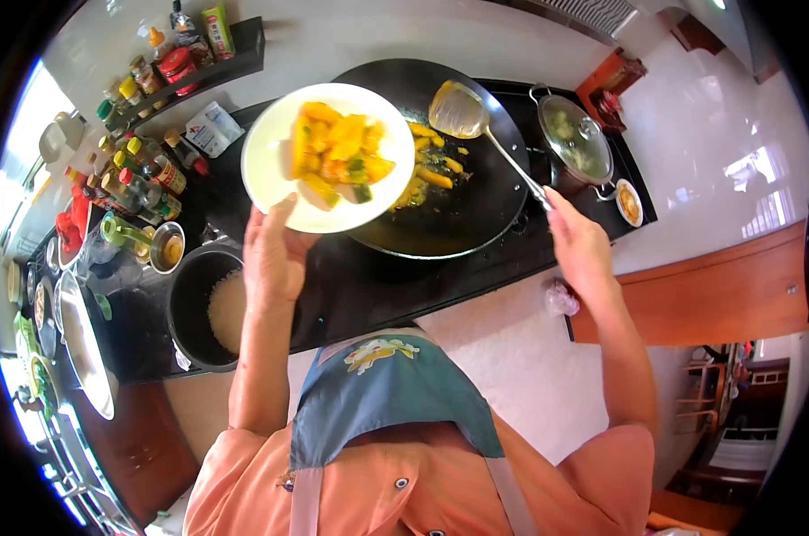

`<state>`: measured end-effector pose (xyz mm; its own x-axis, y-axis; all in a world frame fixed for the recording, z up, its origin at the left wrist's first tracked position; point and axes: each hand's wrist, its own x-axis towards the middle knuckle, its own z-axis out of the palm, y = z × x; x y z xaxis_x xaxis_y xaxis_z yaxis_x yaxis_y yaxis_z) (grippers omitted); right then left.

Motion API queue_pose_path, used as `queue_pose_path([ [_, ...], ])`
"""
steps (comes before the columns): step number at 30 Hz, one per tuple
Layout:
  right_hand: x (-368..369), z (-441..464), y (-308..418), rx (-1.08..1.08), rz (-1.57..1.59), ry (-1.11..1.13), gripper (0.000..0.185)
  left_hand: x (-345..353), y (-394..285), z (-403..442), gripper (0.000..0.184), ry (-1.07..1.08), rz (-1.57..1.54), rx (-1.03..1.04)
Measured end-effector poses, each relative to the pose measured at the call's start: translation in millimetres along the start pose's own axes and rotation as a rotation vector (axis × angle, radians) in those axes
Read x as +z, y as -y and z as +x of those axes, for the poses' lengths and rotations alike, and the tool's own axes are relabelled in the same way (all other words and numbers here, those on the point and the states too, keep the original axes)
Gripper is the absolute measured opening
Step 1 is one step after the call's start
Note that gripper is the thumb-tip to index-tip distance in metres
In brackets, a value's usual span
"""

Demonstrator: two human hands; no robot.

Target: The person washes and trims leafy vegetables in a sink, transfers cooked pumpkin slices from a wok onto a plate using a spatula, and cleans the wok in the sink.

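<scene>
My left hand grips the near rim of a white plate, holding it up over the left side of a big dark wok. Yellow-orange cooked pieces, a few with green skin, are heaped on the plate. In my right hand is the handle of a metal spatula, its wide blade above the wok's right half. More yellow pieces lie in the wok, partly hidden behind the plate.
A lidded pot and a small dish stand right of the wok. To the left are a black pot of white rice, a small metal bowl and several sauce bottles. A spice shelf hangs on the wall.
</scene>
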<state>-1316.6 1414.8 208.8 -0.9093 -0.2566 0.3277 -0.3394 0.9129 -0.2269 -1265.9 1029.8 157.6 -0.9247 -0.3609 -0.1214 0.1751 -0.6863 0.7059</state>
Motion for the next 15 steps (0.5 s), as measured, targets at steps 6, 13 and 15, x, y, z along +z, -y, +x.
queue_pose_path([
  [6, 76, -10, 17, 0.044, -0.324, 0.230, 0.059, -22, -21, -2, 0.041, -0.085, 0.054, 0.075],
  [13, 63, -26, 15, 0.036, 0.011, 0.190, 0.040, -42, -26, -22, 0.047, -0.222, 0.008, 0.041],
  [15, 50, -21, -13, 0.145, 0.150, -0.033, 0.034, -50, -27, -29, 0.046, -0.216, -0.032, 0.038],
])
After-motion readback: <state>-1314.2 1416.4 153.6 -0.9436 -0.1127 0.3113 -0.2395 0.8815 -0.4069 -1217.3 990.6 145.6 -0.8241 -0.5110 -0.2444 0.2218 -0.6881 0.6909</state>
